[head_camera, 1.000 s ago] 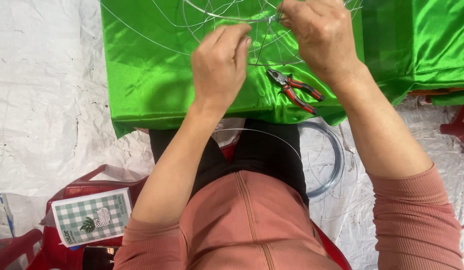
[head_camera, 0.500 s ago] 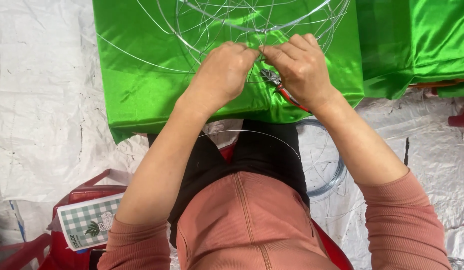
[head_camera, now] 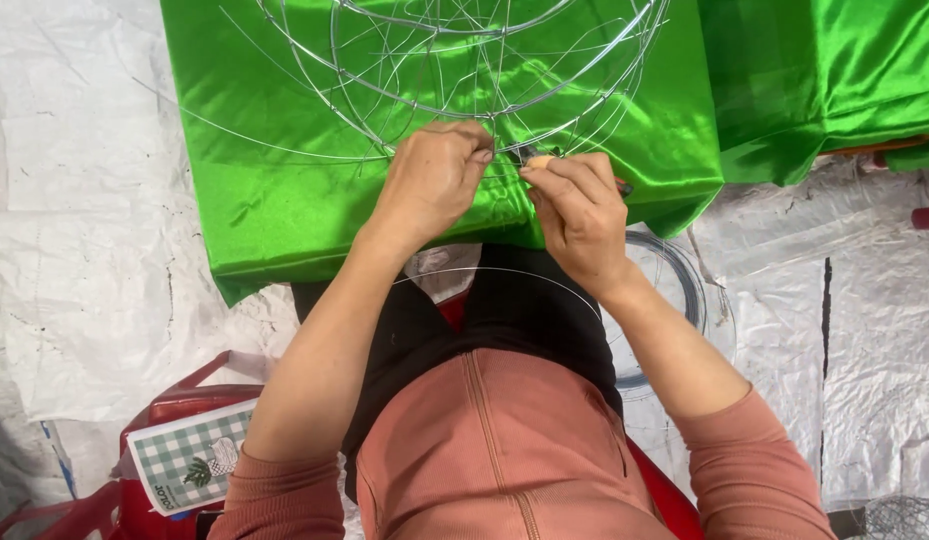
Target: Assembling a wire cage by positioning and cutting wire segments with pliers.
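Wire frame (head_camera: 464,70) sits at 12 o'clock on green cloth (head_camera: 284,190). Left hand (head_camera: 431,180) is curled, fingertips pinching the frame's lower rim. Right hand (head_camera: 577,205), just beside at 3 o'clock, is closed around pliers (head_camera: 532,157) at that rim. Wire coil (head_camera: 674,290) lies at 4 o'clock.

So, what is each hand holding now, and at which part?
The left hand pinches the round silver wire frame at its lower rim. The right hand grips a small tool, mostly hidden; which part it holds cannot be told.
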